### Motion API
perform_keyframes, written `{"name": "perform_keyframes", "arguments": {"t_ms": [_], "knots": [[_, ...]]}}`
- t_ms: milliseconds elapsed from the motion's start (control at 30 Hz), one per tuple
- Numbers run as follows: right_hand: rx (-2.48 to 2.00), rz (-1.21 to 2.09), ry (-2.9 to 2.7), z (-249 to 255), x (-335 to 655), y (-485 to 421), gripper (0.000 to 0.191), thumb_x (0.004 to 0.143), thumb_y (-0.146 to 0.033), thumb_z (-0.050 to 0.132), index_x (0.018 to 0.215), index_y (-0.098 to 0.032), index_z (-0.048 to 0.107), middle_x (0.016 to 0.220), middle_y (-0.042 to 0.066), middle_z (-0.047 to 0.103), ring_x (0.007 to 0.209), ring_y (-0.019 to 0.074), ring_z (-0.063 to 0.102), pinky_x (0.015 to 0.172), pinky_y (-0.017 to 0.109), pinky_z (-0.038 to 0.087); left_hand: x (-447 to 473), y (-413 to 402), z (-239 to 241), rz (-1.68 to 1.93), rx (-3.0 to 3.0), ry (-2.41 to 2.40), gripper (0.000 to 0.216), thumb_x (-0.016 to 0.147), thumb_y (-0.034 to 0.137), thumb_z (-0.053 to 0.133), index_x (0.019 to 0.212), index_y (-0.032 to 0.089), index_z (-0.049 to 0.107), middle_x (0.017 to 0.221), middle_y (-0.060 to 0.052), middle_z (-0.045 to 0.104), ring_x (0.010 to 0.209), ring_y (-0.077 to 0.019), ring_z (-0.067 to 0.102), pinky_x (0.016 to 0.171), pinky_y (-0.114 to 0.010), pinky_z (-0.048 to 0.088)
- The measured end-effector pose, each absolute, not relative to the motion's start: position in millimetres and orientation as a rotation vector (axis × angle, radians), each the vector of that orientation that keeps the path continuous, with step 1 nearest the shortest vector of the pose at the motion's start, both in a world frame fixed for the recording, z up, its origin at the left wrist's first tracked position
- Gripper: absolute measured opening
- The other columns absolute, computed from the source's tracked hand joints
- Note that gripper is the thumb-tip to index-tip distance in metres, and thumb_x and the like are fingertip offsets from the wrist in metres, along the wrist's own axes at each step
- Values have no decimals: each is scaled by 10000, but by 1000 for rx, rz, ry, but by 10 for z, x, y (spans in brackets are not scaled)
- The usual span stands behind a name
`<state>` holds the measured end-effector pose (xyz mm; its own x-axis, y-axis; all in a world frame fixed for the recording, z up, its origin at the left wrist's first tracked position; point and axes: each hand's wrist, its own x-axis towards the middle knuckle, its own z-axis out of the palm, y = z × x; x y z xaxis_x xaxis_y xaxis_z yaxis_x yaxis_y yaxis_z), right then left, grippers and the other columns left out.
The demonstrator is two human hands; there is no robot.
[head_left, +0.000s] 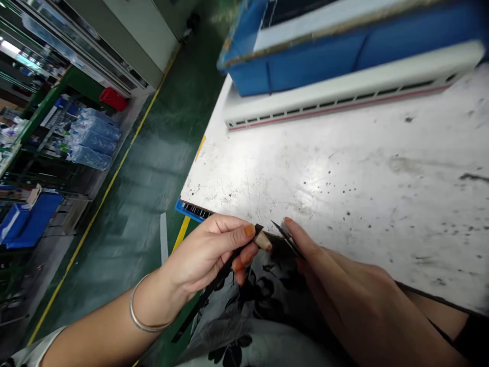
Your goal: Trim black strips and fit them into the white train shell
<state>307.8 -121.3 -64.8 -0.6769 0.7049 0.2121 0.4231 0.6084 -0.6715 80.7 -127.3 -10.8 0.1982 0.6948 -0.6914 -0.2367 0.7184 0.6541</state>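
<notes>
Black strip (208,295), long, narrow: one, gripped in the left hand (206,250), thumb above and fingers curled beneath it. Lower end slants down past the hand, over a floral-print garment (260,306) on the person's lap; upper end sits near the edge of the tabletop (305,168), not touching it.

Beige tapered piece (262,241): one, at the strip's upper end, just beyond the left thumb. Whether it is fixed to the strip cannot be told.

Dark pointed sliver (288,239): one, pinched by the right hand (344,285), which is nearly closed; blurred, material unclear. Lies just beside the beige piece.

Metal bangle (145,311): one, on the left wrist.

Also present: white tabletop, scuffed and speckled black; white slotted rail (344,97) with a red line, lying on it; blue crate (298,61) behind the rail; blue tray (187,210) at the tabletop edge, beyond the left hand; green floor (153,188) with a yellow line; shelving with bagged water bottles (91,137); red container (113,99).
</notes>
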Motion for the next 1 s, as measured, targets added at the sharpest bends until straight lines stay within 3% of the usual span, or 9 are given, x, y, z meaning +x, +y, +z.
{"name": "perform_keyframes", "arguments": {"t_ms": [167,300,400,500,600,667,767,867,1000], "knots": [[-1094,395,-2486,-552,3391,-1017,651,916,-133,364,1547,-254,261,827,-3,627,549,157,610,416,259,449,880,-1084,157,903,499,1009,263,860,349,687,760,111,741,586,11,497,452,-58,466,432,-158,497],[-1361,109,-2532,-540,3671,-687,640,846,-192,395,1448,-406,438,824,21,601,510,197,565,389,296,351,956,-897,409,1055,543,841,237,880,325,672,897,101,747,618,19,492,473,-42,462,447,-142,484],[-1409,173,-2393,-480,3746,-409,438,886,-266,385,1215,-351,661,896,69,636,705,284,632,506,380,475,1021,-755,594,1183,556,734,230,914,304,636,904,93,725,636,16,508,501,-45,493,473,-145,485],[-1347,200,-2274,-226,3651,-245,448,940,-456,402,1227,-241,671,1081,127,662,913,346,650,708,496,549,1121,-613,732,1312,525,563,207,951,258,581,910,94,700,655,18,520,532,-50,526,521,-161,508],[-1207,410,-2248,197,3423,-235,465,1001,-522,355,1270,-279,646,1125,56,692,1014,243,657,836,352,548,1270,-459,805,1388,465,392,221,977,253,533,907,104,680,678,17,540,576,-64,565,603,-203,546],[-1086,638,-2231,480,3262,-249,487,1030,-511,278,1226,-300,671,1009,15,720,943,183,671,800,265,531,1374,-350,829,1435,442,298,207,976,252,536,911,112,674,703,13,565,627,-78,598,659,-228,561],[-903,1155,-2096,773,3119,-191,441,982,-550,432,1130,-242,710,795,15,701,797,197,654,751,284,498,1465,-178,856,1502,461,194,184,968,250,556,935,125,687,734,5,612,707,-98,643,735,-251,570],[-931,1196,-2065,904,3149,-40,398,974,-527,476,1110,-224,695,566,-32,594,581,166,574,657,288,453,1430,-13,880,1548,582,169,167,952,252,591,952,133,708,771,-16,669,786,-125,675,800,-273,571],[-1016,1083,-2112,947,3343,178,390,961,-550,495,999,-227,710,524,-32,555,534,153,548,617,283,425,1288,151,854,1603,847,301,123,909,224,661,975,150,734,849,-41,736,861,-147,696,844,-281,568]]}}
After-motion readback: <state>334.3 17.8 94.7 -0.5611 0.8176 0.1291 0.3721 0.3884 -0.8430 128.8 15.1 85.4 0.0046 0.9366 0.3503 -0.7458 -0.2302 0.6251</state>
